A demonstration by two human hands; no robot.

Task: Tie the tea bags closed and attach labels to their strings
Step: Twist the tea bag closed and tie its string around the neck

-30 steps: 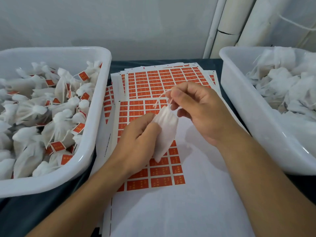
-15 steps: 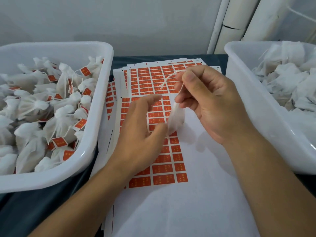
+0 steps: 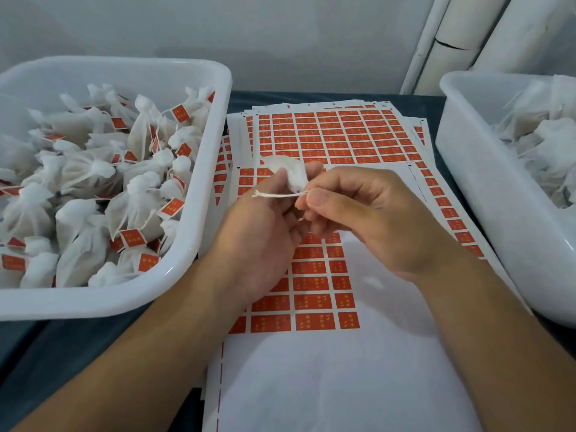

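The left tub (image 3: 199, 232) holds many tied, labelled bags; the right tub (image 3: 467, 169) holds untied ones. Left hand (image 3: 265, 232) grips a tea bag (image 3: 293, 176), right hand (image 3: 367, 213) pinches its string (image 3: 277, 195), apparently mid-tie, unlabelled

A small hand-packing workshop: white tubs (image 3: 199, 232) heaped with tea bags (image 3: 81, 173) flank stacked sheets of orange labels (image 3: 330, 135) on a dark bench (image 3: 62, 347).

We observe the left hand (image 3: 261, 241) gripping a tea bag (image 3: 288, 173), the right hand (image 3: 367, 219) at its 3 o'clock pinching the string (image 3: 277, 195) above label sheets (image 3: 327, 135).
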